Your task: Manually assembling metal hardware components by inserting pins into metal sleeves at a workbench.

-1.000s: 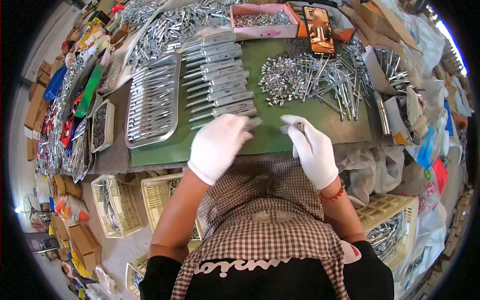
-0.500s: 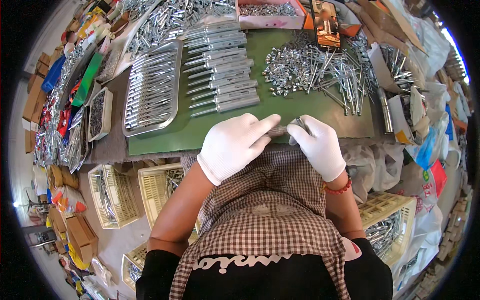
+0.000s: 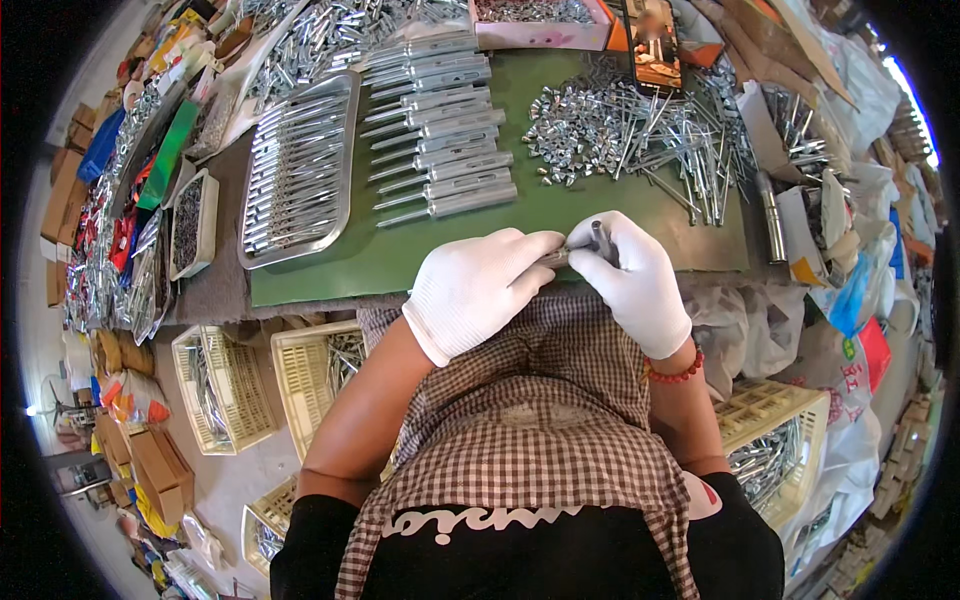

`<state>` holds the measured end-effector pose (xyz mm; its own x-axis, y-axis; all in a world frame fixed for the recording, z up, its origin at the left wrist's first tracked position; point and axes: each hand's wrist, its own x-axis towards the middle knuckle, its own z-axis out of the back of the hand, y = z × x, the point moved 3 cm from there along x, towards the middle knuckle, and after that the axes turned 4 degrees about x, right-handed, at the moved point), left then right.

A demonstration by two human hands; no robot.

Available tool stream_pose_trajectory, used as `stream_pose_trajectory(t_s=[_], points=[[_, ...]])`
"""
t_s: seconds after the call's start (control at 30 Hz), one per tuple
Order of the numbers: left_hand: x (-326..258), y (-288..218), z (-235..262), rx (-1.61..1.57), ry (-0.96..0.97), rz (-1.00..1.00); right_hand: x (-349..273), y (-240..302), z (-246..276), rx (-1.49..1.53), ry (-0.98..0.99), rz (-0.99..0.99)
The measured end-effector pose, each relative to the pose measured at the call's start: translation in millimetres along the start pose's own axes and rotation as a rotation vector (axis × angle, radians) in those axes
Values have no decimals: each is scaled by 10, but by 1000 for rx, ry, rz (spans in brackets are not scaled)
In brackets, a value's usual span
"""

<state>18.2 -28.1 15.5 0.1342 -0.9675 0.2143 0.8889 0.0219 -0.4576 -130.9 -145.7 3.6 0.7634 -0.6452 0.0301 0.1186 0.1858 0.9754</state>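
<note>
Workshop: metal parts heaped on green bench.

My bench is topped with a green mat over a grey cloth, and it's packed. A metal tray of rods sits on my left, a row of finished silver pieces beside it, and a loose heap of screws and pins on my right. A pink box sits at the far edge. Cream plastic baskets stand on the pale concrete floor, cardboard boxes nearby, plastic bags piled right. Daylight comes in from the upper right.
</note>
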Motion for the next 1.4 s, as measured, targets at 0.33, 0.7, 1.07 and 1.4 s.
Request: stream_pose_trajectory(t_s=[0.33, 0.7, 1.07, 1.4], points=[[-2, 1, 30, -88, -43, 96, 34, -31, 47, 18, -7, -8], [-12, -22, -28, 51, -86, 148, 437, -201, 166, -630, -289, 203], [-32, -21, -63, 51, -129, 152, 211, -40, 131, -195, -132, 79], [-31, -85, -118, 218, -139, 119, 137, 60, 40, -399, 18, 186]])
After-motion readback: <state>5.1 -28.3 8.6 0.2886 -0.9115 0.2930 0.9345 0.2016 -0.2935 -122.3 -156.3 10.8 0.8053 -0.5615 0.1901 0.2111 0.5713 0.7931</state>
